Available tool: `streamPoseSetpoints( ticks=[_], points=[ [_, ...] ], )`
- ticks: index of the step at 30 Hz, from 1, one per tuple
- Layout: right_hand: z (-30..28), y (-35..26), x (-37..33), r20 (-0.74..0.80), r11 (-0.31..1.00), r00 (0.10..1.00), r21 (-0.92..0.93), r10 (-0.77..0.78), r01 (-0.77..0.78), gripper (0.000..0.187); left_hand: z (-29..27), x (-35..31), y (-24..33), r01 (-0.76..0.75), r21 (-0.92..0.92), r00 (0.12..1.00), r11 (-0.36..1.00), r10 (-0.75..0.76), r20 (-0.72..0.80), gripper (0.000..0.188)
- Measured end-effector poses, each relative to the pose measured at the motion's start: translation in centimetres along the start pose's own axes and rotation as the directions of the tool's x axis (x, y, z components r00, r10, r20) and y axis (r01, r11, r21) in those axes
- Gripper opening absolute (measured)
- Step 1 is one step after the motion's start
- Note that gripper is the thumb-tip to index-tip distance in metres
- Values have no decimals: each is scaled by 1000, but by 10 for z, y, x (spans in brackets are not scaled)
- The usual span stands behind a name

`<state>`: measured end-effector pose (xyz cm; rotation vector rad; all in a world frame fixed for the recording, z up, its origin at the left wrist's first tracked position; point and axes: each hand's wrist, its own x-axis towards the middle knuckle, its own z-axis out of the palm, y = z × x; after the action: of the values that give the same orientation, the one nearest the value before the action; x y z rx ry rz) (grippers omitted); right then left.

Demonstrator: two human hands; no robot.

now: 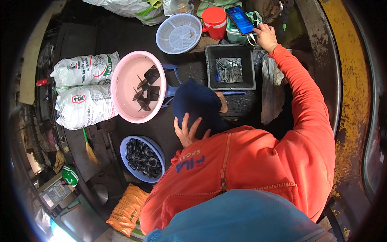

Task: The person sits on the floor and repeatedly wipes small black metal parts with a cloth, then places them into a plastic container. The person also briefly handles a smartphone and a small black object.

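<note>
My right arm, in an orange-red sleeve, reaches to the far right. There my right hand (266,37) has its fingers bent at the lower right corner of a smartphone (240,20) with a lit blue screen, and grips that corner. The phone lies over a green plastic basket (235,37), and a white cable (251,40) hangs by its lower end. My left hand (188,131) rests on my dark-blue-clad knee (197,101), fingers spread, holding nothing. Below the phone stands a black square tub (210,68) with flat dark strips (229,70) inside.
A pink basin (117,90) with several black parts (151,75) stands left, a blue basin (158,177) full of black pieces nearer me. A lavender colander (181,34), red jug (215,22), white sacks (82,88) and an orange bag (127,207) lie around. A scratched yellow edge (350,121) borders the right.
</note>
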<state>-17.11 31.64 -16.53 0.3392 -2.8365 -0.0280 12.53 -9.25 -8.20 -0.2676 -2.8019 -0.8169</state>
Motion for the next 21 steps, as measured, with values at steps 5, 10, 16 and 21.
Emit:
streamPoseSetpoints(
  ticks=[5,10,16,21],
  points=[
    [-1,0,1,-131,999,991,36,-6,11,29,0,0,-1,-21,26,1000,999,21,-5,63],
    [-5,0,4,-153,997,988,80,13,-1,32,2,0,-3,-13,21,1000,1000,13,0,62],
    [-5,-9,9,-153,992,987,125,52,-32,40,2,0,-4,-15,11,1000,1000,15,-8,62],
    [1,-19,26,-112,981,987,170,112,-92,40,2,1,-3,-23,19,1000,1000,23,-14,62]
  ],
)
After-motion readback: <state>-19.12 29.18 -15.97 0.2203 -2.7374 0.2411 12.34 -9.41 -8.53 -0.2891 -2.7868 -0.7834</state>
